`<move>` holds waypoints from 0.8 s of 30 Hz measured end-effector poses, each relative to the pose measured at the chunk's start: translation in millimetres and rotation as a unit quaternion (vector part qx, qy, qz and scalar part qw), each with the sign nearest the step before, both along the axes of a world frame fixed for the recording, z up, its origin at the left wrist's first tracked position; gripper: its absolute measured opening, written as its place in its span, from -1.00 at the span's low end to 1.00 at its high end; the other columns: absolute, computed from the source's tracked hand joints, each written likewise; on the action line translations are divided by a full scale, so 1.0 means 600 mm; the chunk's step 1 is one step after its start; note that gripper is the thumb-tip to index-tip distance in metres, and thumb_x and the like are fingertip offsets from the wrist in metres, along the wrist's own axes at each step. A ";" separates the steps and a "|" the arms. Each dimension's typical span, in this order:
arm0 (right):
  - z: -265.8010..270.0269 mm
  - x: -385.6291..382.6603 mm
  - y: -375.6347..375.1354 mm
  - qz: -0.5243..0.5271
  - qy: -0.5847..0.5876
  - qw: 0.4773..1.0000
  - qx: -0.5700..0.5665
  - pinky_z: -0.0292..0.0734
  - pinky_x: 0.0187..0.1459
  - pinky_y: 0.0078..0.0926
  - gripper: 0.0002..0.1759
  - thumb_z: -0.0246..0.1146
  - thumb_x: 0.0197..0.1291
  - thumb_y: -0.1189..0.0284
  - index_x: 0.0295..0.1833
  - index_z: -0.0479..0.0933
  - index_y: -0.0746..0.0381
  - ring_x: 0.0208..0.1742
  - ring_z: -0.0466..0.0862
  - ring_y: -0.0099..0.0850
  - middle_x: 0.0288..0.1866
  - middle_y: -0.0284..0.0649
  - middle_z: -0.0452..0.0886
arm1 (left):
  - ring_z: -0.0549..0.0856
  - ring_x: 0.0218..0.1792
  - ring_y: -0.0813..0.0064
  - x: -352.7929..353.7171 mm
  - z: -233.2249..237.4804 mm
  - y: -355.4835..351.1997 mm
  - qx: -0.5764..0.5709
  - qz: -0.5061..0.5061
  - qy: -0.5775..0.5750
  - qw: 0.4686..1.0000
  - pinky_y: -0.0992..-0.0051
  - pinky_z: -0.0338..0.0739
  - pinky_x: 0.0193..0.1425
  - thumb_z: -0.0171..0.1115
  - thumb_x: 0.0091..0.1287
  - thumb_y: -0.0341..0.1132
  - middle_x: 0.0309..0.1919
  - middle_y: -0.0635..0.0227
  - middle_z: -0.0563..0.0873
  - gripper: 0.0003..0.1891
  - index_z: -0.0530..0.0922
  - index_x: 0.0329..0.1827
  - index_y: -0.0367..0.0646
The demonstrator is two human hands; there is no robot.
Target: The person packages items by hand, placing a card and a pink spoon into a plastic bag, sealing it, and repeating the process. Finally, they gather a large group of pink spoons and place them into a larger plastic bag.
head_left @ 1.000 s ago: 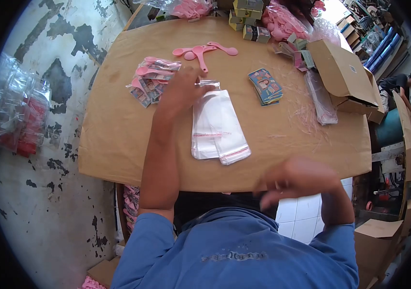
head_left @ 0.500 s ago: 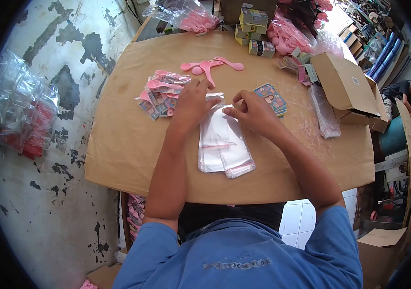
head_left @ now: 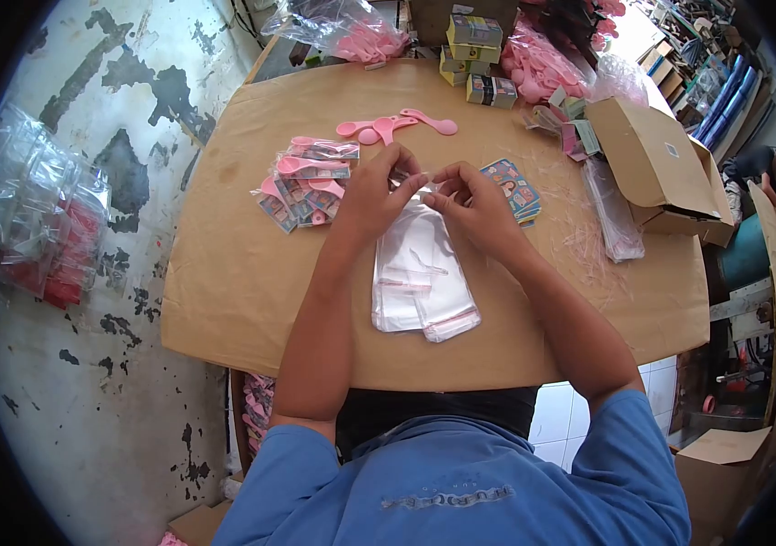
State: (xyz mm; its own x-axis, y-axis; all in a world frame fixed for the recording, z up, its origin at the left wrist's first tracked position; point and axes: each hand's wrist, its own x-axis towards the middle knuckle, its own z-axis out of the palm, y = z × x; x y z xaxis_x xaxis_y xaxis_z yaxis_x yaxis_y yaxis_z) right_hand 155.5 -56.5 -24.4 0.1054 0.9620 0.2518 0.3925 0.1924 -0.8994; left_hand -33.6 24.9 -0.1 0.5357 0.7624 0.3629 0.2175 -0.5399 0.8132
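My left hand point(head_left: 382, 193) and my right hand point(head_left: 470, 202) meet at the far end of a stack of clear plastic bags point(head_left: 420, 278). Thumbs and fingertips of both are closed in a pinch on the edge of a clear plastic bag, its outline hard to make out. Just beyond my left hand lie loose pink measuring spoons point(head_left: 385, 127). To its left is a pile of bagged pink spoons with printed cards point(head_left: 302, 187). A stack of printed cards point(head_left: 513, 189) rests right of my right hand, partly behind it.
An open cardboard box point(head_left: 652, 164) stands at the table's right, beside another bundle of clear bags point(head_left: 613, 211). Card stacks point(head_left: 474, 55) and bags of pink spoons point(head_left: 543, 68) line the far edge. Packed plastic bags point(head_left: 42, 200) hang on the left wall. Another person point(head_left: 756, 177) sits far right.
My hands have come together at the far end of the bag stack. My left hand has moved slightly right, away from the spoon handle, and my right hand slightly left.
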 end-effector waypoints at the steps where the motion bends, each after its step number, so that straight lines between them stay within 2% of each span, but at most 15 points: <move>1: -0.002 0.005 0.003 0.008 0.013 1.000 0.002 0.52 -0.25 -0.54 -0.65 0.49 0.38 0.26 0.03 0.63 0.31 -0.32 0.61 -0.60 -0.28 -0.30 0.72 | 0.73 -0.23 0.46 0.003 0.000 -0.004 0.002 0.005 -0.008 1.000 0.43 0.58 -0.13 0.48 0.41 -0.29 -0.23 0.32 0.75 -0.65 0.57 0.14 -0.20; 3: -0.006 0.017 0.011 0.025 0.040 0.999 0.006 0.49 -0.25 -0.60 -0.72 0.45 0.42 0.34 0.02 0.62 0.32 -0.31 0.58 -0.66 -0.28 -0.35 0.72 | 0.74 -0.23 0.56 0.007 0.002 -0.009 0.006 0.016 -0.025 1.000 0.49 0.59 -0.14 0.47 0.46 -0.25 -0.21 0.34 0.76 -0.54 0.51 0.31 -0.22; 6: 0.008 0.023 0.014 0.029 0.118 0.990 0.070 0.50 -0.26 -0.61 -0.75 0.40 0.48 0.36 0.01 0.60 0.32 -0.31 0.60 -0.65 -0.26 -0.33 0.74 | 0.80 -0.12 0.54 0.014 -0.007 -0.006 -0.153 -0.052 -0.175 0.971 0.52 0.63 -0.07 0.46 0.48 -0.24 -0.14 0.28 0.80 -0.38 0.40 0.49 -0.25; 9: 0.052 0.035 0.007 0.001 0.189 0.980 0.060 0.51 -0.27 -0.62 -0.77 0.38 0.50 0.35 0.00 0.59 0.31 -0.29 0.63 -0.66 -0.25 -0.31 0.75 | 0.84 -0.06 0.49 0.007 0.000 -0.011 -0.247 -0.131 -0.148 0.948 0.54 0.66 -0.01 0.44 0.50 -0.21 -0.08 0.21 0.84 -0.43 0.48 0.46 -0.27; 12: 0.070 0.059 0.018 0.006 0.172 0.984 0.051 0.53 -0.26 -0.65 -0.77 0.32 0.56 0.32 0.04 0.58 0.30 -0.25 0.68 -0.66 -0.24 -0.32 0.76 | 0.86 -0.05 0.45 0.007 0.003 -0.012 -0.289 -0.199 -0.057 0.935 0.52 0.69 0.03 0.42 0.52 -0.21 -0.04 0.16 0.86 -0.56 0.59 0.33 -0.28; 13: 0.078 0.068 0.021 -0.004 0.169 0.985 0.035 0.55 -0.25 -0.59 -0.73 0.32 0.55 0.28 0.03 0.59 0.30 -0.25 0.70 -0.60 -0.23 -0.29 0.76 | 0.87 -0.08 0.44 0.011 -0.001 -0.014 -0.290 -0.188 -0.065 0.936 0.49 0.73 0.05 0.40 0.54 -0.23 -0.07 0.18 0.86 -0.66 0.66 0.20 -0.30; 15: 0.092 0.083 0.022 -0.027 0.161 0.987 0.002 0.58 -0.24 -0.48 -0.65 0.33 0.54 0.19 0.01 0.60 0.31 -0.25 0.74 -0.48 -0.23 -0.22 0.78 | 0.87 -0.07 0.43 0.013 -0.001 -0.015 -0.320 -0.175 -0.095 0.926 0.46 0.75 0.06 0.39 0.54 -0.26 -0.08 0.19 0.86 -0.69 0.65 0.17 -0.30; 16: 0.100 0.093 0.015 -0.091 0.033 0.995 0.008 0.59 -0.22 -0.40 -0.62 0.34 0.52 0.15 -0.01 0.61 0.32 -0.25 0.75 -0.40 -0.21 -0.17 0.78 | 0.87 -0.07 0.43 0.013 0.000 -0.016 -0.337 -0.169 -0.110 0.920 0.45 0.76 0.07 0.38 0.54 -0.27 -0.08 0.19 0.86 -0.70 0.65 0.16 -0.31; 18: 0.117 0.123 0.000 -0.207 -0.225 0.952 0.021 0.61 -0.18 -0.25 -0.55 0.35 0.48 0.08 -0.05 0.63 0.33 -0.24 0.77 -0.25 -0.19 -0.06 0.78 | 0.87 -0.06 0.42 0.014 0.012 -0.027 -0.338 -0.120 -0.181 0.916 0.46 0.76 0.05 0.38 0.53 -0.29 -0.09 0.21 0.85 -0.73 0.66 0.13 -0.29; 19: 0.110 0.145 -0.007 -0.191 -0.259 0.947 0.015 0.59 -0.12 -0.11 -0.46 0.45 0.34 0.00 -0.13 0.64 0.36 -0.21 0.76 -0.08 -0.17 0.06 0.76 | 0.87 -0.06 0.42 0.013 0.017 -0.029 -0.338 -0.094 -0.215 0.911 0.46 0.76 0.04 0.38 0.53 -0.30 -0.10 0.21 0.85 -0.75 0.66 0.11 -0.28; 22: 0.072 0.180 -0.029 -0.179 -0.329 0.919 -0.123 0.59 -0.17 -0.21 -0.44 0.53 0.25 0.01 -0.17 0.63 0.37 -0.21 0.76 -0.21 -0.19 -0.02 0.76 | 0.86 -0.07 0.42 0.017 -0.001 -0.016 -0.379 -0.063 -0.296 0.874 0.48 0.76 0.02 0.40 0.52 -0.30 -0.11 0.23 0.84 -0.80 0.67 0.05 -0.24; 24: 0.051 0.185 -0.031 -0.153 -0.271 0.940 -0.137 0.58 -0.21 -0.26 -0.41 0.58 0.19 0.01 -0.17 0.64 0.39 -0.25 0.74 -0.28 -0.24 -0.08 0.76 | 0.86 -0.08 0.44 0.020 -0.009 -0.013 -0.371 -0.045 -0.310 0.874 0.49 0.76 0.00 0.40 0.52 -0.31 -0.12 0.27 0.84 -0.83 0.67 0.02 -0.19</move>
